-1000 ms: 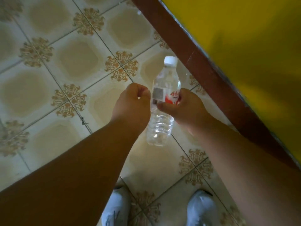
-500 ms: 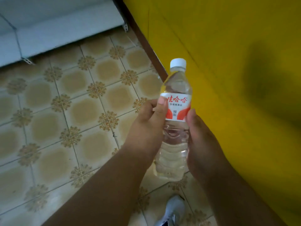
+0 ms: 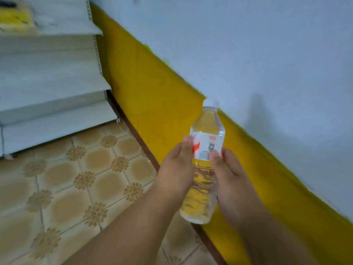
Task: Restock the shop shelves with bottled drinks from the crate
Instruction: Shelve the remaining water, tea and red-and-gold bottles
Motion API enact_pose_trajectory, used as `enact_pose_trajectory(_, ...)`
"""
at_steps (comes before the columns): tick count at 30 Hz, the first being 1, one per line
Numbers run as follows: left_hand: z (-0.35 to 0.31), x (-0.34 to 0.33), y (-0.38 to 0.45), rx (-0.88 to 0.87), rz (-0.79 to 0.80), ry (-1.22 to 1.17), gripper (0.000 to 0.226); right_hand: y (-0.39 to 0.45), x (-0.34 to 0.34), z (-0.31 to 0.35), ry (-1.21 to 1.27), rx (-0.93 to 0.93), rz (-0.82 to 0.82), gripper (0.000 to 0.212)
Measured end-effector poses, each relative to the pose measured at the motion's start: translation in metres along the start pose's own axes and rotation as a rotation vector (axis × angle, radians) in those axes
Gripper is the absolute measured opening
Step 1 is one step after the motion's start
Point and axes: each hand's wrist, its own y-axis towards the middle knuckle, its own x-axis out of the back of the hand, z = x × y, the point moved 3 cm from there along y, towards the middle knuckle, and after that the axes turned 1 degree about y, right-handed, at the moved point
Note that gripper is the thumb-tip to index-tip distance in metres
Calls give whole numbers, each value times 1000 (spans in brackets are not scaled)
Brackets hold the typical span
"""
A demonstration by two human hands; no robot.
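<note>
**Clear plastic bottle held between both hands, shelves off to the left**

Head view: a clear water bottle (image 3: pixel 205 165) stands nearly upright in mid-air, long axis vertical with the top leaning slightly right, in front of the yellow-and-white wall (image 3: pixel 267 64). The left hand (image 3: pixel 176 170) and right hand (image 3: pixel 232 180) clasp it from either side, fingers curled round the labelled middle, thumbs on the label. The white shelves (image 3: pixel 53 88) lie up and to the left, well apart from the bottle, so the left hand is the nearer one; placing it likely calls for a leftward carry. The cap blurs into the pale wall. A yellow blur sits on the top shelf, unidentifiable. No crate shows.
</note>
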Motion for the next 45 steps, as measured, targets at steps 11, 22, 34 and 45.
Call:
enact_pose_trajectory(11,-107,-58,-11,78,828,-351,68,-70,19,92,7,156,-456,64)
enact_pose_trajectory(22,-133,-87,-223,-135,1281,-152,45,-294,5,138,-223,294,-1332,60)
enact_pose_trajectory(34,-78,-6,-539,94,1748,-83,36,-623,-91,94,162,121,-1607,61)
enact_pose_trajectory(45,-20,30,-663,29,1928,114,104,-725,-123,38,-262,23,-1892,42)
